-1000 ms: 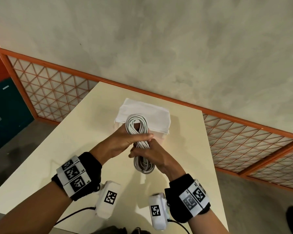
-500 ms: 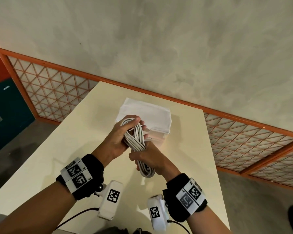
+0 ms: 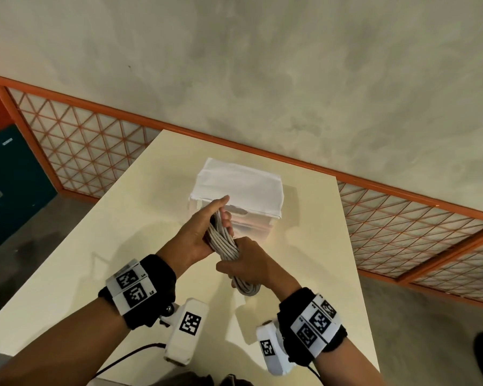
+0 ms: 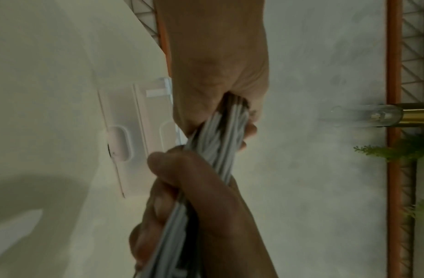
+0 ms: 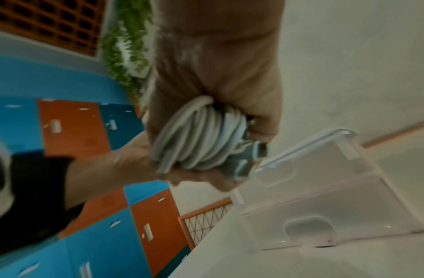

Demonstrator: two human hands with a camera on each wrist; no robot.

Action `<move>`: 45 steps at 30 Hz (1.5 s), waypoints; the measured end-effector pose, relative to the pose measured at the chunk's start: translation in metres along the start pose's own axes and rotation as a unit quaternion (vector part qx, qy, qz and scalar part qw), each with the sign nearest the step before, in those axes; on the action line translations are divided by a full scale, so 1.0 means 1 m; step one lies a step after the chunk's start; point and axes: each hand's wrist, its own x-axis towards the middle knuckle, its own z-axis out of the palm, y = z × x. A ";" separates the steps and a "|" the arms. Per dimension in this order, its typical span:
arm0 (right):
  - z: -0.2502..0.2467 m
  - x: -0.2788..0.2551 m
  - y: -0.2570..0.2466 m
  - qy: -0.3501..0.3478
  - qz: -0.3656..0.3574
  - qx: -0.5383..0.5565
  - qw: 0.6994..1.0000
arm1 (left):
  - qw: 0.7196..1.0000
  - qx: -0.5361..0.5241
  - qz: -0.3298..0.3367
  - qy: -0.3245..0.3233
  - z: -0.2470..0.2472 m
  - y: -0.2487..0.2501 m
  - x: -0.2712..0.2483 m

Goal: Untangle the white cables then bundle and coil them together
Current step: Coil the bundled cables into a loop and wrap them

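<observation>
Nowhere is any writing legible. Both hands clamp the twisted bundle of smooth white cables point(image 3: 223, 240), left hand point(image 3: 197, 235) above right hand point(image 3: 251, 264), just before the clear plastic box point(image 3: 246, 215) with its white cloth cover point(image 3: 239, 188).

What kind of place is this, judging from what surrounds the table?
Probably an indoor common or locker area, perhaps an office or school. Blue and orange lockers line one side, an orange lattice panel runs below a plastered wall, and green plants hang nearby.
</observation>
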 end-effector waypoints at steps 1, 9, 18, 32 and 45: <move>-0.003 -0.001 0.001 -0.022 0.008 0.030 0.999 | 1.000 -0.003 -0.011 -0.020 -0.001 0.002 -0.002; -0.005 0.005 0.008 -0.050 -0.001 0.025 0.998 | 0.999 -0.003 0.002 0.038 -0.002 -0.003 0.013; -0.003 0.014 0.038 -0.033 -0.002 -0.037 0.999 | 0.998 -0.034 -0.036 0.034 -0.021 -0.030 0.044; -0.005 0.022 0.102 -0.066 0.077 0.177 0.979 | 0.992 0.047 -0.044 0.109 -0.053 -0.058 0.110; -0.035 0.017 0.123 -0.046 0.105 0.178 0.977 | 0.990 0.063 -0.005 0.129 -0.066 -0.081 0.134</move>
